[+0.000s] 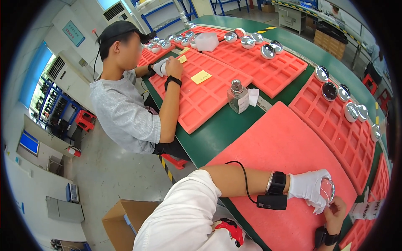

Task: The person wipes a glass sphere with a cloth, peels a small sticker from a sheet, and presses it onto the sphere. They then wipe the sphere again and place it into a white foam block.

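Observation:
My left hand [307,187], in a white glove, is closed around a shiny round mirrored dome [327,190] with a silver rim. Pink from the foam shows in its glossy face. Bare, my right hand [336,210] has its bent fingers at the dome's lower edge. Between the two hands hangs a bit of white fabric [318,206]; I cannot tell whether it is a cloth or part of the glove. Both hands are over the right side of a flat pink foam sheet [276,146].
Beyond the sheet, a pink compartment tray [333,125] carries several mirrored domes along its far edge. A glass pump bottle [238,97] stands on the green table [204,144]. At left a co-worker [125,92] sits over another pink tray [201,94]. A cardboard box [121,224] is below.

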Demonstrator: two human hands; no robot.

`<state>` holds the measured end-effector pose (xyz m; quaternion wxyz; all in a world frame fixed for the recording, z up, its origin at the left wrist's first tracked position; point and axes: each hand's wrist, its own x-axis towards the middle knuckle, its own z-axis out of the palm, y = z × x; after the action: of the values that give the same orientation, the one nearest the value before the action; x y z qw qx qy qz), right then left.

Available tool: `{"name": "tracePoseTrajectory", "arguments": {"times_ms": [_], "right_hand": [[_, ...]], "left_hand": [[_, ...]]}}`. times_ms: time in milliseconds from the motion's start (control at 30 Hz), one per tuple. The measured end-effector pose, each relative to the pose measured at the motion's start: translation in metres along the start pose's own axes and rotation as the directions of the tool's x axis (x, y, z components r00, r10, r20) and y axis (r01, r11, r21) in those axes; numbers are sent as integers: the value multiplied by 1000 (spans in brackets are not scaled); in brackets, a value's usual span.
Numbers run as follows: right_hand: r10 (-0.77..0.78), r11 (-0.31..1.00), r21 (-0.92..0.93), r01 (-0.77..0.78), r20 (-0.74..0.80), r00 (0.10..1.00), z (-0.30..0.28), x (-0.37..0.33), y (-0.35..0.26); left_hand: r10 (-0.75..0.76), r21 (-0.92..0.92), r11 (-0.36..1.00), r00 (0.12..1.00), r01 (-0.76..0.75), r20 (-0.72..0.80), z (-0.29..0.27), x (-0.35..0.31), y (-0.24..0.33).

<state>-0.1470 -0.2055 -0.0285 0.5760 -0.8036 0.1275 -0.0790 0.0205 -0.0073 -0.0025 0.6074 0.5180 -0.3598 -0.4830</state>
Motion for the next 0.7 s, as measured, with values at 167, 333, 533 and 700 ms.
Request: {"name": "tracePoseTrajectory", "arguments": {"times_ms": [167, 333, 533, 700], "right_hand": [[-20, 998, -65, 14, -91, 996, 6, -4, -1], [-67, 993, -104, 59, -71, 995, 1, -4, 3], [-147, 977, -157, 146, 5, 989, 2, -1, -6], [-180, 968, -188, 165, -64, 982, 11, -2, -16]], "left_hand": [[-20, -197, 980, 999, 26, 32, 2, 1, -2], [-8, -220, 975, 998, 22, 63, 1, 2, 1], [8, -108, 994, 1000, -8, -5, 0, 8, -10], [-17, -59, 998, 999, 14, -39, 1, 7, -9]]}}
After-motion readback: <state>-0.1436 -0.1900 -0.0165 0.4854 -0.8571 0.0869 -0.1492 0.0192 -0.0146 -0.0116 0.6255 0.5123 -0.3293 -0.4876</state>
